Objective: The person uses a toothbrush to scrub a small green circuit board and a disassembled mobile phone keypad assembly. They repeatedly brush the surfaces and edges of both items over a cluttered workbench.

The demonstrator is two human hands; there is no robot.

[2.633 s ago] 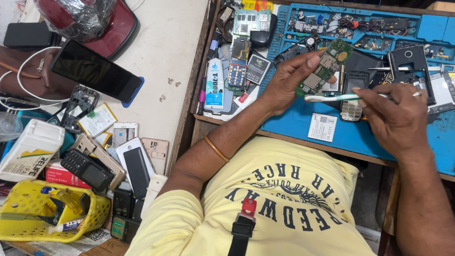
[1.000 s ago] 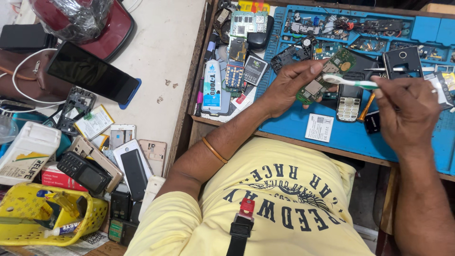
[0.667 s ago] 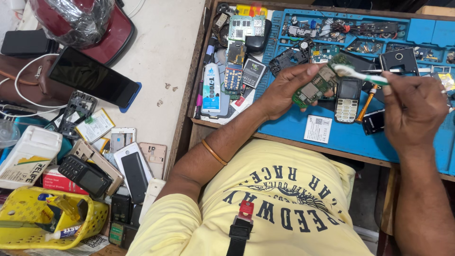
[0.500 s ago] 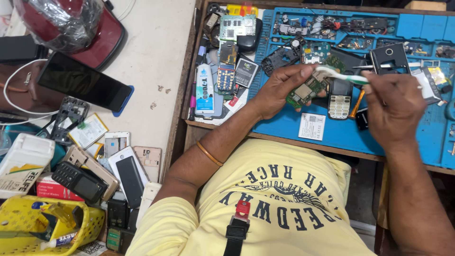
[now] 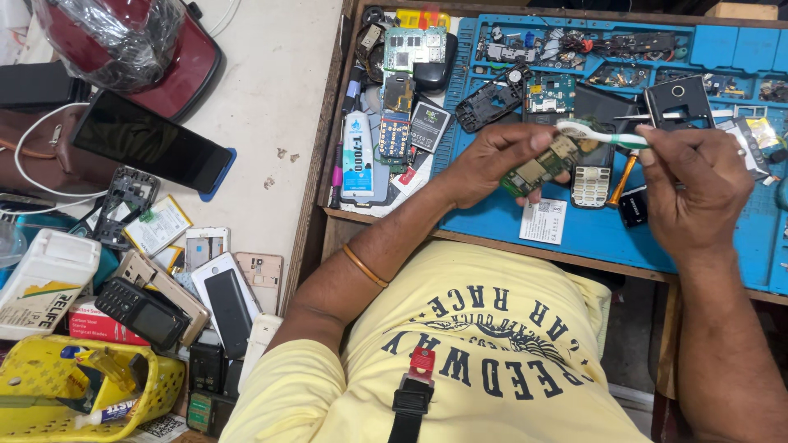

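Green rectangular circuit board [image 5: 542, 168] sits pinched in the left hand [image 5: 492, 160] over the blue counter mat [image 5: 509, 221]; right hand [image 5: 694, 184] fingers grip a white-and-green toothbrush [image 5: 595, 133], best stroked lightly across components.

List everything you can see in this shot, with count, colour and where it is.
circuit board: one, green, held in the left hand over the mat
toothbrush: one, white and green, in the right hand, bristles on the board
work mat: one, blue, covering the bench on the right
keypad phone: one, black and white, on the mat beside the board
glue tube: one, white and blue, left edge of the bench
smartphone: one, black with blue edge, on the white table
basket: one, yellow, bottom left
helmet: one, dark red, wrapped in plastic, top left
bangle: one, orange, on the left wrist
left hand: one, gripping the board
right hand: one, gripping the toothbrush
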